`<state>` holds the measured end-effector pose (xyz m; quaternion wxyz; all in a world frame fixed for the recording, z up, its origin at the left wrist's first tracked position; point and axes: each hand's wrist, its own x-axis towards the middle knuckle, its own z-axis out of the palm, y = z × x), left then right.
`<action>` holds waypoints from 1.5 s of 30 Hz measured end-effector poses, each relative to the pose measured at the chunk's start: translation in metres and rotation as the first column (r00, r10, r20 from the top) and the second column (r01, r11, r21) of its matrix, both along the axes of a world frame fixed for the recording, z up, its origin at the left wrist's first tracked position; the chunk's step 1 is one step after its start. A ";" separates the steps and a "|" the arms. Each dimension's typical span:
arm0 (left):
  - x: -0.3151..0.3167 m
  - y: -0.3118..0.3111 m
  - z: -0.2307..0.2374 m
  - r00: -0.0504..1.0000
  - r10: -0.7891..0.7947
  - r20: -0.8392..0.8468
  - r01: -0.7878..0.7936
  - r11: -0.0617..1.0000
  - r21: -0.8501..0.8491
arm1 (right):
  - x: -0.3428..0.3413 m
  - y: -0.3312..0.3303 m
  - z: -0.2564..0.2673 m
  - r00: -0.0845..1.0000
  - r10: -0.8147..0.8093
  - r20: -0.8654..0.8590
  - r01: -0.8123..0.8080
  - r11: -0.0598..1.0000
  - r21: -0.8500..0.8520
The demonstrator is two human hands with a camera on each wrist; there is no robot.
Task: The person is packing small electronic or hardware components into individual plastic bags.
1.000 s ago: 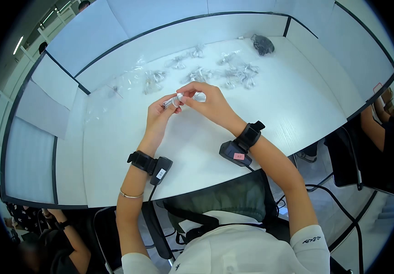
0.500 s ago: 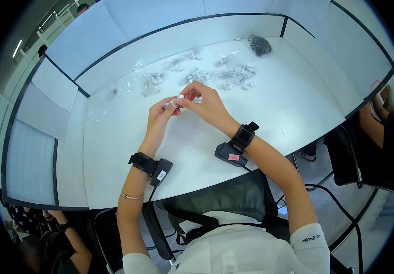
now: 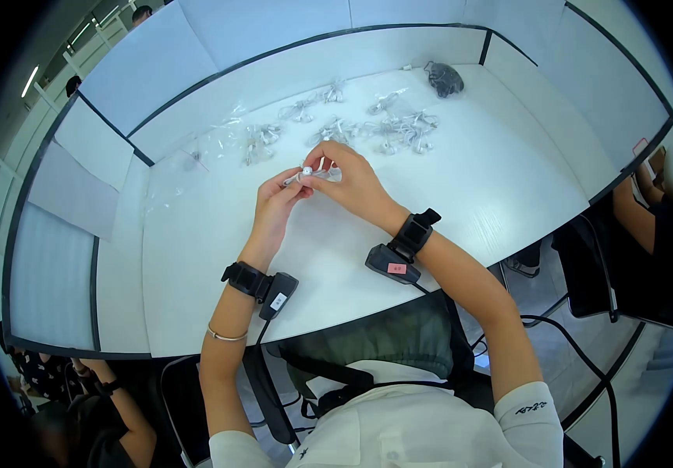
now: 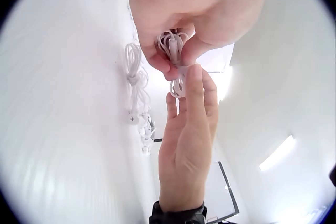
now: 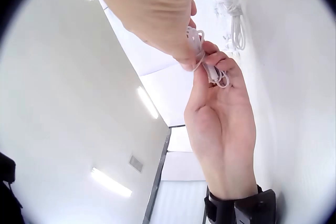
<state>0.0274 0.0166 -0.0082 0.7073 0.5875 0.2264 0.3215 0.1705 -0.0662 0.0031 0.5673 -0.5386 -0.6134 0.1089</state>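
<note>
Over the middle of the table, my left hand (image 3: 272, 201) pinches a coiled white cable (image 4: 174, 48) between thumb and fingers. A straight white piece shows among its loops in the left wrist view. My right hand (image 3: 358, 186) meets it from the other side, thumb and forefinger pinching the coil at its bound middle, where a strand wraps round the loops in the right wrist view. More loops of the cable stick out between the two hands. Fingers of both hands hide part of the coil.
Several bundled white cables (image 3: 410, 129) lie farther back on the white table (image 3: 469, 203). Crumpled clear plastic bags (image 3: 223, 140) are at the back left, and a dark bundle (image 3: 444, 79) sits at the back right. Low white partitions (image 3: 336, 51) edge the table.
The right hand has shifted slightly left and its fingers have changed position on the cable. The left hand keeps its hold, moving only a little.
</note>
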 end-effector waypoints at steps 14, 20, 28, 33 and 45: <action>0.000 0.000 -0.001 1.000 -0.031 -0.002 0.030 0.996 -0.089 | 0.001 -0.002 0.003 0.965 -0.092 0.245 0.061 0.989 0.133; -0.001 -0.001 -0.002 0.996 -0.073 -0.058 0.068 0.994 -0.083 | 0.002 -0.006 0.008 0.985 -0.029 0.170 0.034 0.999 -0.025; -0.002 0.001 -0.001 0.993 -0.107 -0.040 0.102 0.989 -0.106 | 0.006 0.000 -0.001 0.982 -0.004 0.189 0.011 0.999 -0.037; -0.001 -0.001 0.001 0.993 -0.119 -0.021 0.116 0.988 -0.102 | 0.007 0.001 0.000 0.991 0.025 0.132 -0.021 0.999 -0.038; 0.001 -0.001 -0.005 0.995 -0.100 -0.005 0.098 0.986 -0.135 | 0.009 -0.003 -0.001 0.973 -0.007 0.233 0.007 1.000 0.001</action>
